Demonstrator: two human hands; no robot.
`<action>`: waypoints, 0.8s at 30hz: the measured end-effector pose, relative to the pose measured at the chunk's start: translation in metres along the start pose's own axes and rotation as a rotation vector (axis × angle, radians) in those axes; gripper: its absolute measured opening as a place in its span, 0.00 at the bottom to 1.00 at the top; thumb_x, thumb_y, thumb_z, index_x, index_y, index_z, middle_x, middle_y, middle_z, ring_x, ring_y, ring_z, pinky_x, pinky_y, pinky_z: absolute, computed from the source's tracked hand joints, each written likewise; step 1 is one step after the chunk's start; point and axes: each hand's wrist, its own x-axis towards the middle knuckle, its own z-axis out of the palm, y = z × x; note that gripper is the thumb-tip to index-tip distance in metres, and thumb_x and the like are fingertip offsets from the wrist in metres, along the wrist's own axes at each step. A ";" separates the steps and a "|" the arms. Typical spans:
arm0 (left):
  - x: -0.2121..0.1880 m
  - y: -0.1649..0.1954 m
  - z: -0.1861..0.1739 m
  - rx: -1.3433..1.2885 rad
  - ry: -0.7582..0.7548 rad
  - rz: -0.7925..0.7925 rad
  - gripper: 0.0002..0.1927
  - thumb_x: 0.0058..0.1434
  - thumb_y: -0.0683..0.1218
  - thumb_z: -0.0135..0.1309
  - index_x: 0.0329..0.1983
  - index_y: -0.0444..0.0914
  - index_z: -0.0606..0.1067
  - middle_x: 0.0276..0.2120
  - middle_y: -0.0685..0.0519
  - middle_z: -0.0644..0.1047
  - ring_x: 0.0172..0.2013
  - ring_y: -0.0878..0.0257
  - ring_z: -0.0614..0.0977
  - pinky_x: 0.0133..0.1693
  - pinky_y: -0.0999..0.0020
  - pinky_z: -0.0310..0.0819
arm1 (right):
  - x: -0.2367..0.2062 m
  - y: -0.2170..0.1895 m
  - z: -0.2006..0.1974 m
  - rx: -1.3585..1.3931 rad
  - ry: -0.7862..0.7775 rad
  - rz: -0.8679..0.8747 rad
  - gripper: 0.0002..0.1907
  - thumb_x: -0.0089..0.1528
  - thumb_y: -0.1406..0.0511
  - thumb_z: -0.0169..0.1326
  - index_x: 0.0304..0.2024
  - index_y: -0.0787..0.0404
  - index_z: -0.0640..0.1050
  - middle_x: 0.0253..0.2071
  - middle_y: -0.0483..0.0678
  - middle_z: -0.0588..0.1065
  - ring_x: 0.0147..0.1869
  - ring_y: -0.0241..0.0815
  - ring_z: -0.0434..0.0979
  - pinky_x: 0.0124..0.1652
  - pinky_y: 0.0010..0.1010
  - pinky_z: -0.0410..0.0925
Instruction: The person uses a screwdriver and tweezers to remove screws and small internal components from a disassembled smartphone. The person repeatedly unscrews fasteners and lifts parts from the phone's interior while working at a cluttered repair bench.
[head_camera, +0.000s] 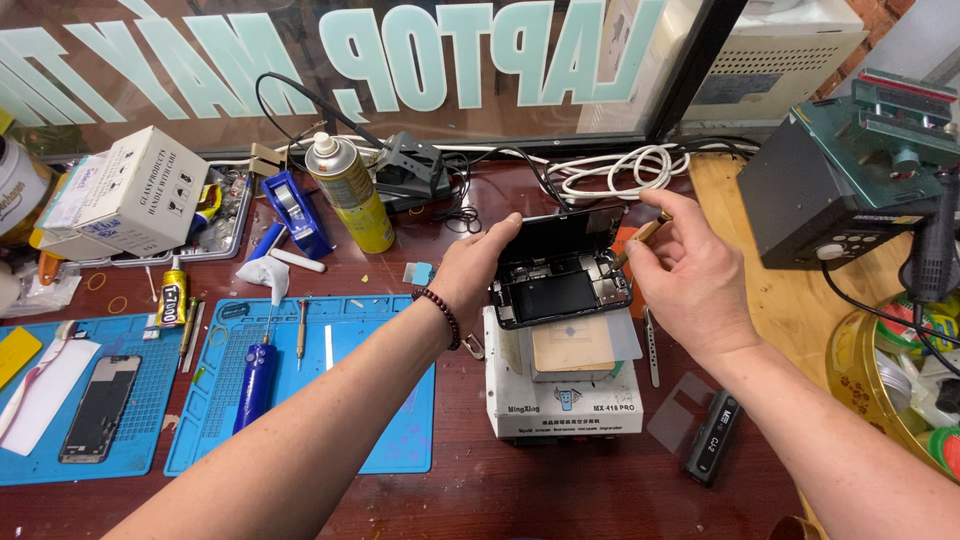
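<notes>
While opened phone (558, 275) between both hands, parts-filled clear tray (228, 222) well apart.

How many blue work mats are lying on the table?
2. One blue mat lies at the far left under a phone panel; the other blue mat lies beside it, under the left forearm. Others may be hidden outside the view.

Opened black phone (556, 280), innards exposed, tilted above white machine (565, 400).
</notes>
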 end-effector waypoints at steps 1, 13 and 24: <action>0.000 0.000 0.000 0.004 0.004 0.001 0.31 0.61 0.62 0.52 0.54 0.31 0.76 0.46 0.47 0.82 0.43 0.60 0.84 0.46 0.61 0.80 | 0.000 -0.001 0.000 0.001 -0.004 -0.006 0.23 0.62 0.70 0.58 0.60 0.60 0.72 0.34 0.49 0.80 0.37 0.36 0.84 0.38 0.27 0.75; 0.004 -0.003 0.000 0.017 0.029 0.004 0.32 0.61 0.62 0.53 0.54 0.30 0.77 0.47 0.47 0.82 0.45 0.59 0.83 0.48 0.62 0.77 | -0.002 -0.017 -0.001 -0.079 -0.091 -0.011 0.22 0.61 0.67 0.61 0.57 0.52 0.73 0.37 0.46 0.80 0.37 0.40 0.85 0.37 0.32 0.76; 0.007 -0.005 -0.001 0.012 0.029 -0.013 0.32 0.60 0.62 0.53 0.55 0.31 0.76 0.49 0.46 0.80 0.48 0.58 0.81 0.51 0.57 0.75 | 0.008 -0.011 -0.006 -0.088 -0.072 -0.036 0.13 0.60 0.68 0.62 0.47 0.59 0.76 0.37 0.48 0.80 0.37 0.43 0.83 0.38 0.34 0.74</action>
